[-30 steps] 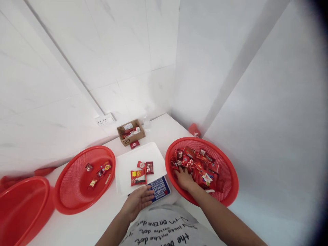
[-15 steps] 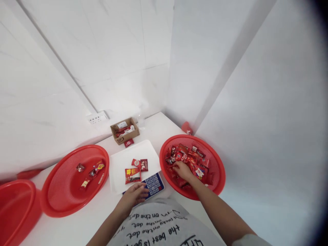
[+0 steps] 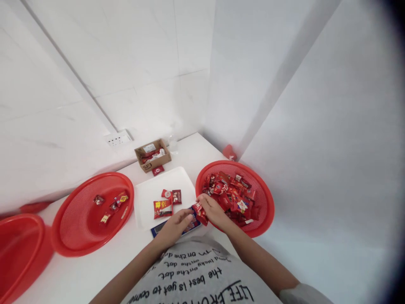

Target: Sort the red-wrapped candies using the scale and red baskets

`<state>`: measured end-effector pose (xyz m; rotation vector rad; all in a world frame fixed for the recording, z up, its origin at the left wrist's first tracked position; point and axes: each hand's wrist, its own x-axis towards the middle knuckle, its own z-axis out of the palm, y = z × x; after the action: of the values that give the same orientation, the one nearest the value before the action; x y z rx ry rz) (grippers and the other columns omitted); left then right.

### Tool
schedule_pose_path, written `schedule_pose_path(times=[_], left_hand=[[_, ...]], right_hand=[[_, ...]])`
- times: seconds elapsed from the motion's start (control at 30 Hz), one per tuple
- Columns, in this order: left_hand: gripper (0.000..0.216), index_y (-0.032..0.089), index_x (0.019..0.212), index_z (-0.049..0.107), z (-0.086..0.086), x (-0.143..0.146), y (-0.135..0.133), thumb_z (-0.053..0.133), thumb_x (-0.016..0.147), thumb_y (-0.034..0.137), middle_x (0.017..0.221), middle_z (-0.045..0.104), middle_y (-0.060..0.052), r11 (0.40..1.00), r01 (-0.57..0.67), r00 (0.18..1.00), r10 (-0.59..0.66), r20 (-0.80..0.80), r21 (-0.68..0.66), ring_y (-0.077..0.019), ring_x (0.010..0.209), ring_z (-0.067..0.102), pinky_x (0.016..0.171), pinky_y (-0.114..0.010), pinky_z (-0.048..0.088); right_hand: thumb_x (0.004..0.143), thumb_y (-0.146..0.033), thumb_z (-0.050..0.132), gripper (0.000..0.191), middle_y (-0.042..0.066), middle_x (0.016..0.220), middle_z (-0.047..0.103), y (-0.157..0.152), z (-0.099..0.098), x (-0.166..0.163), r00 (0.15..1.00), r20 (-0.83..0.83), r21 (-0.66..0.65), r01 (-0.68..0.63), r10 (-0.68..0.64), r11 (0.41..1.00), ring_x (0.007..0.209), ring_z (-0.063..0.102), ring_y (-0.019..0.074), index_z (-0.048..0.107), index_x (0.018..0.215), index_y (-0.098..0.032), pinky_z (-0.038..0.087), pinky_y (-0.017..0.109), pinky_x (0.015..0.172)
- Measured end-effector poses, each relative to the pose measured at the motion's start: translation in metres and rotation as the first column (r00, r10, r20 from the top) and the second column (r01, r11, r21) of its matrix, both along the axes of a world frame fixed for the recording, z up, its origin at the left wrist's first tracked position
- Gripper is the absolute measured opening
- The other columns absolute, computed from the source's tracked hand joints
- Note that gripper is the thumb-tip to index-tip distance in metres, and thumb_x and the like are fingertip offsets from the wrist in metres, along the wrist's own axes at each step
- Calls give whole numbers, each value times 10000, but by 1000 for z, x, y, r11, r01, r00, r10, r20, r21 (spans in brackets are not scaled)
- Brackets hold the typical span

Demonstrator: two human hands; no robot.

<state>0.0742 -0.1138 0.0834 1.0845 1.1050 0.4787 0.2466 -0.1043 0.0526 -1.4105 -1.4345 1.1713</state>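
My right hand [image 3: 215, 212] pinches a small red candy packet [image 3: 200, 214] just outside the left rim of the right red basket [image 3: 271, 211]. That basket holds a heap of red wrapped candies [image 3: 232, 196]. My left hand [image 3: 174, 229] hovers over the blue keypad edge of a weighing scale [image 3: 156, 230], its fingers stretched towards the packet and nothing in them. On the scale's white tray [image 3: 144, 202] lie a larger red and yellow packet [image 3: 163, 209] and two small red packets. My hands partly hide the keypad.
To the left stands another red basket [image 3: 66, 232] with several wrapped pieces in it, beside a third red basket [image 3: 19, 253]. A small cardboard box [image 3: 158, 161] with red packets sits behind the tray, a red packet [image 3: 157, 170] before it. Walls bound the table.
My right hand has come out of the right basket's heap, moving left with a red candy packet. My left hand has shifted slightly right, towards it. The tray's packets stay put.
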Motion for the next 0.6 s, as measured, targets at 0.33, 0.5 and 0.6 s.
schedule_pose_path(times=[0.33, 0.5, 0.6], left_hand=[[305, 181, 736, 484, 8, -4, 0, 557, 756, 477, 594, 452, 55, 971, -51, 998, 57, -21, 233, -97, 549, 425, 541, -221, 340], [298, 175, 723, 496, 10, -4, 0, 580, 742, 460, 580, 443, 55, 984, -3, 1000, 1, 10, 177, -91, 538, 404, 525, -212, 330], [281, 173, 747, 521, 16, -4, 0, 615, 720, 436, 629, 498, 37, 992, 11, 999, -16, 40, 128, -100, 578, 438, 556, -214, 357]], right_hand=[[825, -569, 374, 408, -45, 629, 409, -15, 17, -18, 974, -139, -95, -195, 181, 976, 596, 404, 107, 436, 693, -188, 358, 228, 576], [816, -580, 373, 438, -54, 592, 357, -13, 16, -19, 942, -123, -71, -323, 313, 944, 561, 346, 91, 388, 623, -187, 305, 212, 520], [810, -574, 383, 441, -50, 585, 362, -13, 18, -21, 935, -105, -80, -346, 338, 935, 556, 345, 90, 412, 619, -178, 302, 211, 513]])
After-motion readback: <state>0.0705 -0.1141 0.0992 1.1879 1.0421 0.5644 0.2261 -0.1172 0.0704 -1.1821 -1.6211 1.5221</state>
